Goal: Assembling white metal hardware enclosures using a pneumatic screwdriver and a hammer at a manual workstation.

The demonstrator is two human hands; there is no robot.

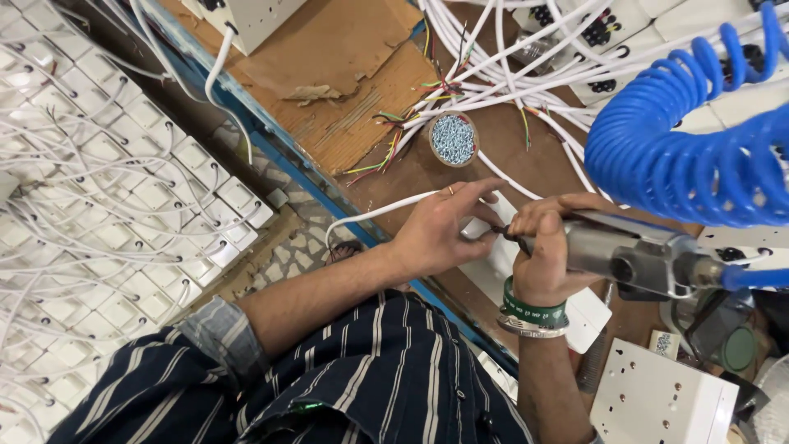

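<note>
— How much room is there around the work?

— Little. The white plastic box [493,247] lies near the table's blue edge [329,185], hemmed in by white cables [509,74] behind and more white boxes [657,399] to the right. A blue coiled air hose [682,140] hangs close over the right side.

— And the hands?

— The right hand [546,247] is clenched around a grey pneumatic screwdriver [633,255], its tip meeting the box. The left hand [440,230] presses on the box, fingers curled beside the tip.

— What does the box look like?

— Flat, white, with a white cord [370,215] leading off it. Both hands cover most of it; the screw cannot be made out. A round tub of screws [454,139] stands near.
</note>
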